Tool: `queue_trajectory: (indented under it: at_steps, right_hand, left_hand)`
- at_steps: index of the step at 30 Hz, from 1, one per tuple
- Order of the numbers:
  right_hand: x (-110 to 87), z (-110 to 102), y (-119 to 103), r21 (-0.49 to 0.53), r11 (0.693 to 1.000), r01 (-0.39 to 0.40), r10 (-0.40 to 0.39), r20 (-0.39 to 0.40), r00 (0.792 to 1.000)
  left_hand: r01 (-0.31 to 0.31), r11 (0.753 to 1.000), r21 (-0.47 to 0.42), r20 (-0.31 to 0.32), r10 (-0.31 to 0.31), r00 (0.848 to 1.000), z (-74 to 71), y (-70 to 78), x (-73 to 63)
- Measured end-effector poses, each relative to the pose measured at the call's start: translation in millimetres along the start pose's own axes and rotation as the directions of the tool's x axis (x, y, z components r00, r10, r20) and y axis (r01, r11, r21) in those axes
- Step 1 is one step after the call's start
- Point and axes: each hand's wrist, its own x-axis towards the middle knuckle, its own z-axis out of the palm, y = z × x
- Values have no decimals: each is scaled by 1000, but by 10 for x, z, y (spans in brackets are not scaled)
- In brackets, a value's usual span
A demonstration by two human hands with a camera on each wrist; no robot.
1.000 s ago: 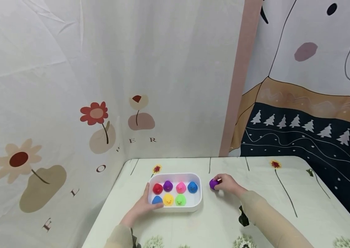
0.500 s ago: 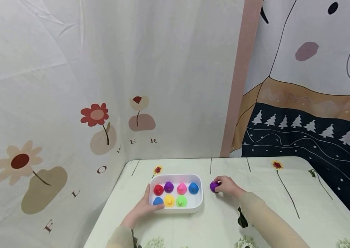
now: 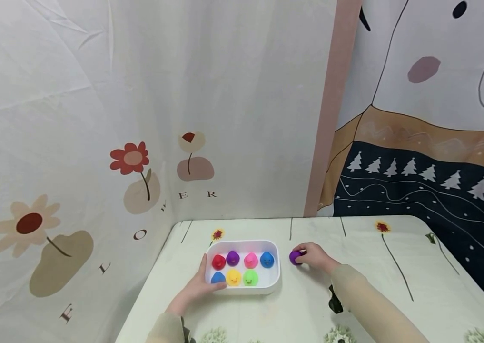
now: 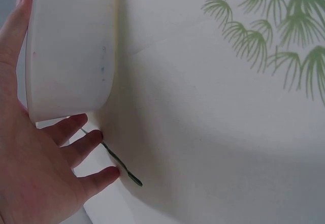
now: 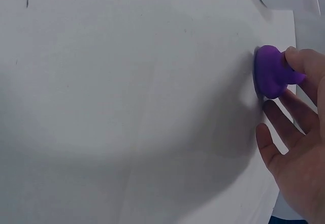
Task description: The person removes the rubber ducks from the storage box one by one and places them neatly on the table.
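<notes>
My right hand point(image 3: 315, 256) pinches a small purple rubber duck point(image 3: 295, 257) just right of the white tray. In the right wrist view, thumb and forefinger hold the purple duck point(image 5: 271, 71) while its base meets the cloth; the other fingers are spread beside it. My left hand point(image 3: 196, 284) holds the left end of the white tray point(image 3: 267, 287), thumb along the front rim. Inside the tray sit a red duck point(image 3: 218, 261), another purple one, a pink duck point(image 3: 251, 260), blue ones, a yellow duck point(image 3: 233, 277) and a green duck point(image 3: 250, 277). The left thumb partly hides the front blue duck.
A pale flowered cloth covers the table point(image 3: 379, 267). Behind it hangs a white curtain point(image 3: 246, 119) with flower prints, and a dark printed cloth point(image 3: 430, 190) hangs at the right. The table's back edge lies just beyond the tray.
Both hands, the tray and the pinched duck keep nearly the same places; the whole view has only shifted slightly.
</notes>
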Motion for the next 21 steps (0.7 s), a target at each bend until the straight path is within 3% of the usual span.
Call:
queue_trajectory:
  at_steps: [9, 21]
  right_hand:
    - [4, -75, -73, -5, 1000, -10, 10, -13, 1000]
    - [23, -39, -378, 143, 990, -10, 19, -63, 998]
  left_hand:
    - [-18, 1000, -8, 3, 18, 1000, -4, 10, -22]
    - [-32, 999, -2, -2, 32, 999, -9, -20, 5]
